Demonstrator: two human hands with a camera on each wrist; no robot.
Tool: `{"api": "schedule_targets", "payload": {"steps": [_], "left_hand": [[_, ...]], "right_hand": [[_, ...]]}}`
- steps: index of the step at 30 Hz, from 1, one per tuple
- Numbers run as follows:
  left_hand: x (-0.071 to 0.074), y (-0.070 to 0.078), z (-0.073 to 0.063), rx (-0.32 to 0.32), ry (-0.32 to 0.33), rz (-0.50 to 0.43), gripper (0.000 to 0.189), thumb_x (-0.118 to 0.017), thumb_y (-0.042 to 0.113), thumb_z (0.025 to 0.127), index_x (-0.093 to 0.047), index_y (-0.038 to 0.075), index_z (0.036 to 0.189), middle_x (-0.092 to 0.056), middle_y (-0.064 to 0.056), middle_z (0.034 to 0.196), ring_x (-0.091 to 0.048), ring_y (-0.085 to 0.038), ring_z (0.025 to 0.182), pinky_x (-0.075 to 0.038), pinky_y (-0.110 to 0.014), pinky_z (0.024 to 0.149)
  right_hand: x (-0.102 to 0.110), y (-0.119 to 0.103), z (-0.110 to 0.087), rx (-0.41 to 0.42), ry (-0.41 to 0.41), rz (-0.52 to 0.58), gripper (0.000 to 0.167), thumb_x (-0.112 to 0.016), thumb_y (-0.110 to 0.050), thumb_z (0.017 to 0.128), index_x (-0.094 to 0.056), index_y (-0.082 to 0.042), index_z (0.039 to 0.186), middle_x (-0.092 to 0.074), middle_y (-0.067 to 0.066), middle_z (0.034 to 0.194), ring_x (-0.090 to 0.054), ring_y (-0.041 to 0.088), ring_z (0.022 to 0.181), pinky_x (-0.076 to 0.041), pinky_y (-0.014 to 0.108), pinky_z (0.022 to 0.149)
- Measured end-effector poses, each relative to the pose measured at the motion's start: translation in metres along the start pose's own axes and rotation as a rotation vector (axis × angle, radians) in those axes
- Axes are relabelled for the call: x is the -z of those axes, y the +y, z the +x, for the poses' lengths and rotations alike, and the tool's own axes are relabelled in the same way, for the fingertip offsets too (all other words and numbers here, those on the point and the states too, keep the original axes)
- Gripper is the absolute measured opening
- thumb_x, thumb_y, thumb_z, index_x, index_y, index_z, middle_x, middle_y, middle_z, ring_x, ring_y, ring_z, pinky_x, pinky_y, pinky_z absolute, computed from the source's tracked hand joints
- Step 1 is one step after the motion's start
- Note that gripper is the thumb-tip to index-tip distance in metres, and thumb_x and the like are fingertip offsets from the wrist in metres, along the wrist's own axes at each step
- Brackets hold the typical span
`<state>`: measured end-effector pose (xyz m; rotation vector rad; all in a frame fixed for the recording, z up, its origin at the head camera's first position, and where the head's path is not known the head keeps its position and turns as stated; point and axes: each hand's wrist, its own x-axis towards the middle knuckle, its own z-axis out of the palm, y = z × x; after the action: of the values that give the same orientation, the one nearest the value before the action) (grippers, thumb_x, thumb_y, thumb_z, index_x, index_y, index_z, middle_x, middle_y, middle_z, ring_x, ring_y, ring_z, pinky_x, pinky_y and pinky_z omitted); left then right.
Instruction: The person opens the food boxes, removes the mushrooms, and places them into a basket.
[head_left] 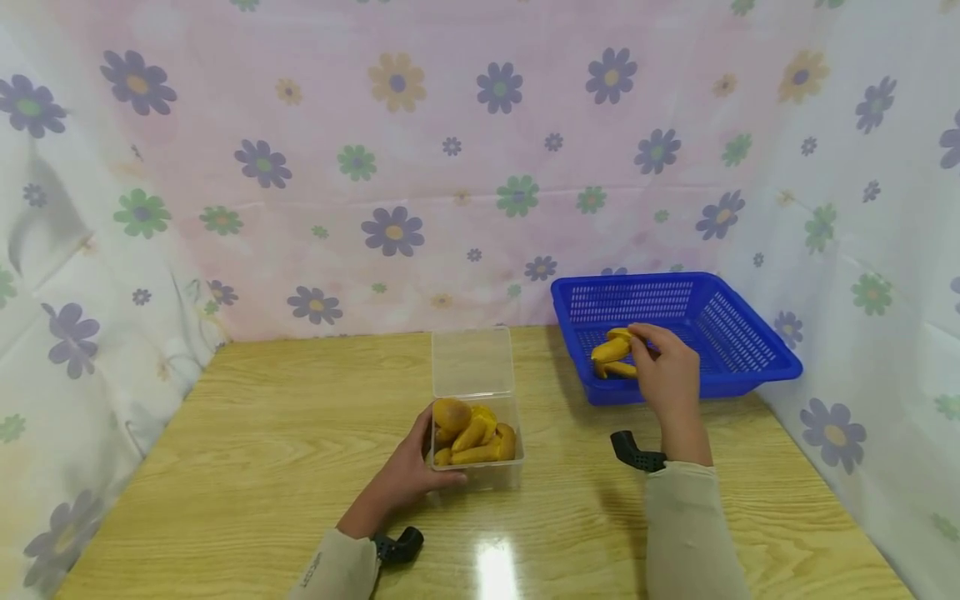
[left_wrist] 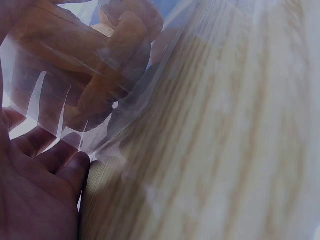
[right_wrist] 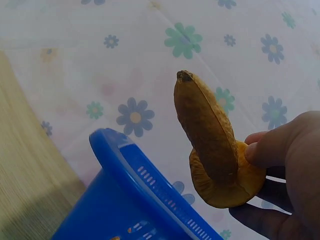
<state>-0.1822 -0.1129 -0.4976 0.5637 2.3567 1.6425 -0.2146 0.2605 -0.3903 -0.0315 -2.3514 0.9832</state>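
Observation:
My right hand (head_left: 666, 367) pinches a yellow mushroom (right_wrist: 207, 130) by its cap, over the near left part of a blue plastic basket (head_left: 757, 377). The mushroom's thick stem points up in the right wrist view. Below it, more yellow mushroom pieces (head_left: 621, 369) lie in the basket, partly hidden by the hand. My left hand (head_left: 412, 467) grips the left side of a clear plastic box (head_left: 504, 477), thumb along the front. Several yellow mushrooms (head_left: 474, 433) fill the box. In the left wrist view, fingers (left_wrist: 75, 172) touch the clear wall.
The box's clear lid (head_left: 472, 360) is hinged back, away from me. Box and basket stand on a wood-grain table (head_left: 300, 433), the basket at the back right. A flower-print cloth (head_left: 450, 183) hangs behind the table and along both sides.

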Motion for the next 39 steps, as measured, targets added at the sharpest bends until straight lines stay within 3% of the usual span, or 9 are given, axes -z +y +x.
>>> {"api": "schedule_targets", "payload": {"steps": [22,39], "left_hand": [[0.0,0.001,0.0,0.01,0.008,0.011,0.114,-0.086,0.028,0.074,-0.007,0.028,0.156,-0.024,-0.004,0.16,-0.021,-0.025,0.149,-0.021,-0.048,0.119],[0.0,0.001,0.0,0.017,0.006,0.012,0.114,-0.086,0.029,0.073,-0.007,0.028,0.156,-0.025,-0.004,0.159,-0.023,-0.026,0.148,-0.022,-0.049,0.119]], "right_hand": [[0.003,0.023,-0.002,-0.085,-0.003,-0.069,0.029,-0.054,-0.014,0.1,-0.067,-0.003,0.123,-0.063,0.02,0.127,-0.066,0.038,0.103,-0.057,0.05,0.075],[0.004,0.033,-0.003,-0.102,-0.018,-0.142,0.028,-0.053,-0.012,0.1,-0.066,-0.003,0.123,-0.063,0.021,0.126,-0.061,0.038,0.106,-0.053,0.052,0.082]]}}
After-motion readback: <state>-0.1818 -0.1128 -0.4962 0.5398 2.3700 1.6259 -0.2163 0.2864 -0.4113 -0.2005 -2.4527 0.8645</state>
